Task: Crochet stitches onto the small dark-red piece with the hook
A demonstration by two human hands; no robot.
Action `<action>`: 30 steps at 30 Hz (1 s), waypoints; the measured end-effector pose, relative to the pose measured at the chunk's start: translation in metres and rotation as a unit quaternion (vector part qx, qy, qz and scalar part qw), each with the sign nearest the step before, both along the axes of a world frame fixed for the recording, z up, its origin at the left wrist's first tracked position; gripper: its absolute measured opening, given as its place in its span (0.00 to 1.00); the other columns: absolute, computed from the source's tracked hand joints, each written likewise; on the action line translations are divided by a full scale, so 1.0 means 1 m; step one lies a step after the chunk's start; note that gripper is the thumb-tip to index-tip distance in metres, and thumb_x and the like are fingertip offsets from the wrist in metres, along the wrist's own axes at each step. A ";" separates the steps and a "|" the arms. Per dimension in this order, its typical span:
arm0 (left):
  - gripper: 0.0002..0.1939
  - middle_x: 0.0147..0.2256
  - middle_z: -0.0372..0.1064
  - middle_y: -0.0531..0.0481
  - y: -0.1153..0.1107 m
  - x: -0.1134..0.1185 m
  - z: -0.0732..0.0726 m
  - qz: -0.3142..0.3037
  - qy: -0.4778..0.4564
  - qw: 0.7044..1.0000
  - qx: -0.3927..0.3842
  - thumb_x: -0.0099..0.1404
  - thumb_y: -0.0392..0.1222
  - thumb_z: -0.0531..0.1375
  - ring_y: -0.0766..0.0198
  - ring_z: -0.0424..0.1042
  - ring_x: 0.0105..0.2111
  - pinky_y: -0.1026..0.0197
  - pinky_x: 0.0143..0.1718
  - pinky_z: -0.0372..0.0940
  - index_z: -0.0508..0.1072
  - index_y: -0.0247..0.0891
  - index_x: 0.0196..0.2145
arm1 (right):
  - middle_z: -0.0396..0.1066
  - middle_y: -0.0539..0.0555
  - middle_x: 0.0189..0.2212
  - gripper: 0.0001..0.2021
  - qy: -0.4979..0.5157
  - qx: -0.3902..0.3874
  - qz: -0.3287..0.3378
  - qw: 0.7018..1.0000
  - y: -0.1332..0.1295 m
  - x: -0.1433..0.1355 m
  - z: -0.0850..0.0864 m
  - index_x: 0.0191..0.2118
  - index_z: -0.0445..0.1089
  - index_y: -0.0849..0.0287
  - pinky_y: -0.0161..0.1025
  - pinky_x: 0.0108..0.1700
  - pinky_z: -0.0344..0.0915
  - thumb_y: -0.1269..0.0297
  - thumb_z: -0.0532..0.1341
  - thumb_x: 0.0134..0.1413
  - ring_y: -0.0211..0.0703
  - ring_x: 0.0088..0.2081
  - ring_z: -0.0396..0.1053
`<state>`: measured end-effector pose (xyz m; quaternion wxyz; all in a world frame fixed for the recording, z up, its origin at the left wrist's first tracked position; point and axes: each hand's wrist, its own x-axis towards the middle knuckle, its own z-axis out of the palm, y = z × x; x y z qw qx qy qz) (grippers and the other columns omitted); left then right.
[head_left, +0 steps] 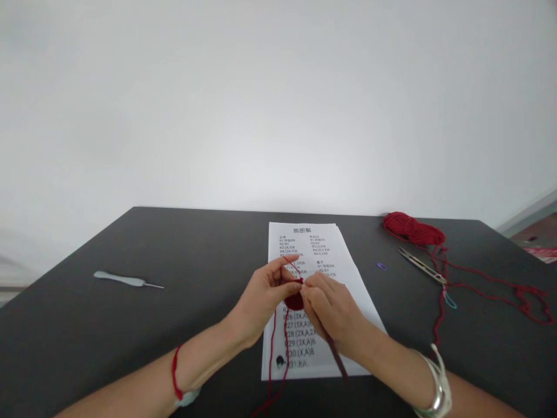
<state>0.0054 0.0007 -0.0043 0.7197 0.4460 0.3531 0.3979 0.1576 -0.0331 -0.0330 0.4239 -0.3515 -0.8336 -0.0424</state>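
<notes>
Over the printed pattern sheet, my left hand pinches a small dark red crochet piece between thumb and fingers. A strand of red yarn runs over its raised index finger, and two yarn strands hang below toward the table's front. My right hand is closed around a crochet hook, whose brown handle sticks out below the palm. The hook's tip meets the top edge of the crochet piece, mostly hidden by my fingers.
On the dark table, a grey-handled tool with a thin metal tip lies left. At right are a red yarn skein, trailing yarn, thread snips with a teal loop, and a purple stitch marker. A white wall stands behind.
</notes>
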 end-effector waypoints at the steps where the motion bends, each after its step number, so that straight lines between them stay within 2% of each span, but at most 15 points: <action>1: 0.24 0.24 0.67 0.57 0.000 -0.001 0.000 0.000 -0.013 1.000 -0.013 0.51 0.31 0.66 0.70 0.65 0.23 0.63 0.30 0.59 0.71 0.35 0.47 | 0.62 0.50 0.24 0.10 -0.032 0.043 -0.017 0.998 0.000 0.001 0.001 0.33 0.60 0.57 0.37 0.26 0.56 0.78 0.50 0.59 0.41 0.25 0.58; 3: 0.23 0.25 0.68 0.56 0.003 -0.003 0.002 -0.033 -0.048 0.997 -0.053 0.49 0.31 0.67 0.70 0.65 0.24 0.63 0.31 0.60 0.72 0.34 0.45 | 0.64 0.52 0.26 0.09 -0.030 0.085 0.001 0.996 0.002 0.002 0.001 0.36 0.61 0.57 0.38 0.27 0.58 0.79 0.50 0.59 0.41 0.27 0.59; 4: 0.23 0.25 0.68 0.55 0.004 -0.004 0.003 -0.055 -0.063 0.994 -0.073 0.48 0.31 0.67 0.71 0.66 0.25 0.64 0.32 0.60 0.73 0.34 0.44 | 0.65 0.52 0.28 0.09 0.001 0.072 0.035 0.997 0.003 0.003 0.001 0.38 0.62 0.56 0.37 0.28 0.60 0.78 0.51 0.59 0.41 0.27 0.60; 6: 0.23 0.26 0.68 0.54 0.008 -0.007 0.005 -0.079 -0.069 0.991 -0.087 0.47 0.30 0.67 0.71 0.66 0.26 0.65 0.32 0.59 0.74 0.33 0.43 | 0.66 0.50 0.31 0.08 0.116 -0.032 0.100 0.988 0.004 0.006 0.000 0.38 0.62 0.53 0.36 0.28 0.62 0.75 0.53 0.59 0.39 0.28 0.62; 7: 0.23 0.26 0.68 0.54 0.011 -0.009 0.007 -0.081 -0.067 0.991 -0.080 0.47 0.29 0.67 0.72 0.66 0.26 0.65 0.32 0.59 0.74 0.33 0.43 | 0.66 0.50 0.32 0.07 0.194 -0.109 0.109 0.969 0.005 0.007 -0.001 0.37 0.62 0.52 0.35 0.28 0.62 0.73 0.54 0.60 0.38 0.29 0.63; 9: 0.22 0.26 0.67 0.55 0.015 -0.012 0.009 -0.076 -0.058 0.994 -0.051 0.48 0.30 0.67 0.73 0.65 0.25 0.66 0.30 0.58 0.74 0.34 0.43 | 0.65 0.49 0.32 0.04 0.331 -0.243 0.120 0.904 0.004 0.008 -0.001 0.35 0.63 0.53 0.34 0.26 0.61 0.69 0.57 0.59 0.36 0.27 0.63; 10: 0.22 0.25 0.67 0.56 0.017 -0.013 0.010 -0.076 -0.052 0.995 -0.035 0.48 0.30 0.67 0.73 0.64 0.24 0.67 0.29 0.58 0.74 0.34 0.43 | 0.64 0.49 0.32 0.03 0.379 -0.285 0.128 0.871 0.004 0.008 0.000 0.34 0.64 0.53 0.34 0.25 0.60 0.68 0.58 0.58 0.35 0.26 0.62; 13: 0.22 0.26 0.67 0.55 0.021 -0.017 0.012 -0.084 -0.025 0.996 0.000 0.48 0.30 0.67 0.73 0.64 0.25 0.67 0.28 0.57 0.74 0.34 0.43 | 0.63 0.48 0.29 0.03 0.451 -0.335 0.168 0.810 0.003 0.009 0.003 0.33 0.66 0.54 0.33 0.23 0.57 0.67 0.62 0.55 0.33 0.23 0.59; 17: 0.21 0.27 0.67 0.55 0.022 -0.021 0.016 -0.106 0.010 0.994 0.012 0.50 0.30 0.66 0.72 0.65 0.26 0.66 0.29 0.58 0.72 0.34 0.44 | 0.65 0.48 0.26 0.04 0.488 -0.363 0.189 0.771 0.004 0.011 0.006 0.31 0.66 0.56 0.32 0.22 0.55 0.66 0.63 0.54 0.33 0.22 0.59; 20: 0.22 0.28 0.68 0.55 0.021 -0.023 0.020 -0.124 0.023 0.992 0.011 0.50 0.30 0.65 0.71 0.66 0.26 0.66 0.30 0.58 0.71 0.34 0.45 | 0.65 0.48 0.26 0.04 0.478 -0.372 0.193 0.772 0.004 0.014 0.008 0.31 0.67 0.55 0.32 0.22 0.54 0.67 0.64 0.53 0.33 0.22 0.58; 25: 0.21 0.29 0.67 0.53 0.025 -0.027 0.021 -0.168 0.010 0.986 -0.005 0.51 0.30 0.65 0.71 0.66 0.26 0.67 0.28 0.57 0.72 0.34 0.45 | 0.67 0.50 0.30 0.03 0.409 -0.365 0.166 0.820 0.003 0.022 0.012 0.30 0.70 0.55 0.33 0.24 0.56 0.68 0.65 0.52 0.34 0.25 0.59; 27: 0.21 0.29 0.67 0.53 0.028 -0.029 0.019 -0.190 0.008 0.982 -0.010 0.51 0.30 0.65 0.71 0.66 0.27 0.67 0.28 0.57 0.72 0.34 0.45 | 0.68 0.50 0.30 0.03 0.403 -0.368 0.176 0.819 0.004 0.024 0.013 0.30 0.70 0.55 0.33 0.24 0.56 0.68 0.66 0.51 0.34 0.24 0.59; 30: 0.21 0.29 0.67 0.53 0.032 -0.032 0.016 -0.221 0.009 0.975 -0.016 0.52 0.30 0.65 0.71 0.65 0.27 0.66 0.29 0.57 0.72 0.34 0.46 | 0.68 0.50 0.30 0.04 0.414 -0.378 0.207 0.802 0.005 0.025 0.014 0.31 0.70 0.55 0.33 0.23 0.55 0.68 0.66 0.50 0.33 0.23 0.58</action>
